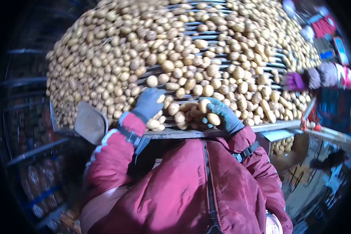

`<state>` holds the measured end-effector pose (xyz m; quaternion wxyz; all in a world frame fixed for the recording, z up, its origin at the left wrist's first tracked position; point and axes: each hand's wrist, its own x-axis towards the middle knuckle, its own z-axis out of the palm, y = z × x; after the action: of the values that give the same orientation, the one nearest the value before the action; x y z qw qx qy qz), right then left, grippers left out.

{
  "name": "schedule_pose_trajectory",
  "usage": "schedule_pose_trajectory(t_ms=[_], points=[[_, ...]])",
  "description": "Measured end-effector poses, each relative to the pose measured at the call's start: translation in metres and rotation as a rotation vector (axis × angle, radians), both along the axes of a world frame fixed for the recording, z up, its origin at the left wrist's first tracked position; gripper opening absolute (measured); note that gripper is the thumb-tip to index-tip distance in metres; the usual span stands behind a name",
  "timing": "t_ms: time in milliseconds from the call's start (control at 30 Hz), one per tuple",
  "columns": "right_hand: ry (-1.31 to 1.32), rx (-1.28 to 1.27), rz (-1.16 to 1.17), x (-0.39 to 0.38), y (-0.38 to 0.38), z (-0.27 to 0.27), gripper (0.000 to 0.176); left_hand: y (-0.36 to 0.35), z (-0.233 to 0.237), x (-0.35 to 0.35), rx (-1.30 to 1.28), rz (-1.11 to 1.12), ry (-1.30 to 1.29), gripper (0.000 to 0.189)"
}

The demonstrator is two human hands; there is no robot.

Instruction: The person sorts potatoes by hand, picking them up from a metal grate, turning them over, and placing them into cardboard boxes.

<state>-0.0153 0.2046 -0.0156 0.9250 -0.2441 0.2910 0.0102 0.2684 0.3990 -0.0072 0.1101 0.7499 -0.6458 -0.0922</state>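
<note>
My left hand, in a grey-blue glove, is curled at the front of the potato heap. A pale bit of potato shows at its fingers; the rest of the grip is hidden. My right hand, in a teal glove, is closed around a potato, its fingertips showing below. Another potato sits against the thumb side of that hand. Between both hands lie several browner potatoes, partly in shadow. Loose potatoes cover most of the slatted surface.
A metal front edge runs before my body. A flat scoop-like plate stands at the left. At the right, another person's purple-gloved hand reaches over the heap. Below that side, a box holds more potatoes.
</note>
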Motion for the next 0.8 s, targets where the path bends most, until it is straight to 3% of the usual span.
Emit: schedule_pose_trajectory(t_ms=[67, 100, 133, 233, 367, 433, 500, 567, 600, 633, 667, 733, 767, 800], points=[[-0.03, -0.376, 0.004, -0.005, 0.006, -0.003, 0.049, -0.021, 0.026, -0.014, 0.111, 0.171, 0.292, 0.048], [-0.051, -0.42, 0.0, -0.007, 0.006, -0.005, 0.052, -0.033, 0.038, -0.023, 0.132, 0.201, 0.419, 0.054], [-0.081, -0.394, -0.018, -0.009, 0.008, -0.007, 0.055, -0.045, 0.05, -0.033, 0.151, 0.236, 0.542, 0.059], [-0.046, -0.149, -0.137, -0.016, 0.013, -0.018, 0.063, -0.082, 0.066, -0.09, -0.044, -0.043, 0.415, 0.064], [-0.002, 0.019, -0.446, -0.034, 0.021, -0.052, 0.066, -0.117, 0.078, -0.158, 0.029, -0.212, 0.433, 0.072], [-0.021, 0.212, -0.559, -0.054, 0.021, -0.013, 0.067, -0.13, 0.076, -0.185, 0.102, -0.295, 0.501, 0.075], [-0.15, 0.223, -0.721, -0.095, 0.017, -0.015, 0.069, -0.137, 0.079, -0.213, 0.023, -0.467, 0.603, 0.072], [-0.14, 0.387, -0.934, -0.126, 0.012, -0.004, 0.074, -0.145, 0.081, -0.223, 0.033, -0.482, 0.675, 0.064], [-0.041, 0.224, -0.93, -0.153, 0.009, -0.005, 0.074, -0.147, 0.08, -0.222, 0.038, -0.488, 0.67, 0.064], [-0.084, 0.234, -0.867, -0.177, 0.001, 0.014, 0.076, -0.149, 0.075, -0.216, 0.07, -0.435, 0.72, 0.061], [0.033, 0.224, -0.95, -0.201, -0.005, 0.02, 0.08, -0.152, 0.069, -0.207, 0.1, -0.381, 0.768, 0.059], [0.241, -0.112, -1.04, -0.258, -0.014, 0.031, 0.079, -0.159, 0.054, -0.183, 0.157, -0.27, 0.866, 0.053], [0.135, -0.054, -1.085, -0.292, -0.019, 0.035, 0.076, -0.162, 0.048, -0.167, 0.169, -0.237, 0.888, 0.052], [0.221, -0.054, -1.152, -0.303, -0.022, 0.055, 0.075, -0.164, 0.041, -0.152, 0.181, -0.204, 0.909, 0.051]])
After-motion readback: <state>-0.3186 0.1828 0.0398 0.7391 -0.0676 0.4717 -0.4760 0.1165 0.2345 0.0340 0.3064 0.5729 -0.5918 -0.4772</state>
